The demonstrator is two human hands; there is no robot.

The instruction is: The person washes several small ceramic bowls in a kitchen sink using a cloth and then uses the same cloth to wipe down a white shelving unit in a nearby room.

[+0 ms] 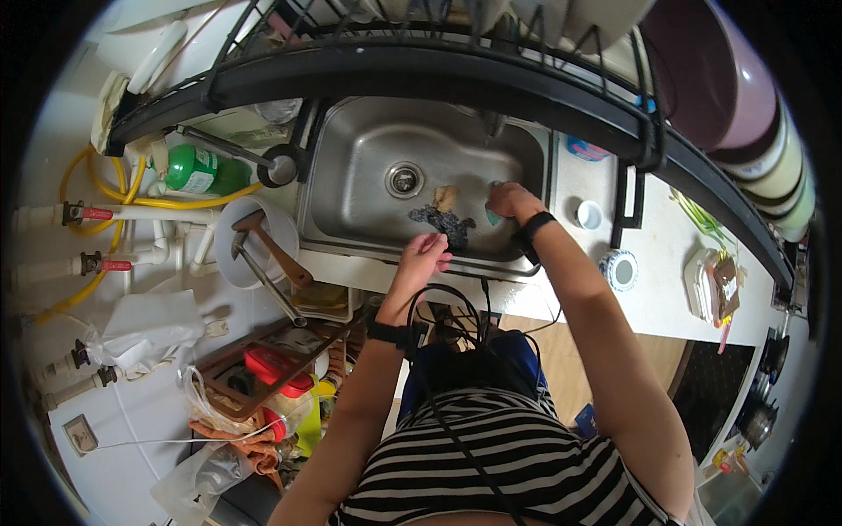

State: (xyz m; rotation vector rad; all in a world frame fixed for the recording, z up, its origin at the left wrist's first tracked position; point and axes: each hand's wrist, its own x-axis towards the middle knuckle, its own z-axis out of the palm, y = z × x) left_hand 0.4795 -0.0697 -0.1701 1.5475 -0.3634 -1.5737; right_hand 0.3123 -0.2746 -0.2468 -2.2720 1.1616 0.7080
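A stainless steel sink basin [368,158] lies before me. On its floor, right of the drain strainer [404,180], are a crumpled dark grey mesh cloth [454,225] and a small tan piece [445,197], perhaps a sponge or rag. My right hand [514,199] reaches into the basin's right side, its fingers on a green scouring pad or cloth [492,215]. Over the near rim, beside the dark cloth, is my left hand [426,258], fingers curled; I see nothing held in it, and whether it touches the cloth is unclear.
A black dish rack [395,59] spans above the sink. A white bucket [227,246] with long-handled tools and a green bottle [207,169] stand left. A white cup [589,214], a blue-and-white jar [618,270] and a plastic food container [702,283] occupy the right counter. Black cables hang near my left wrist.
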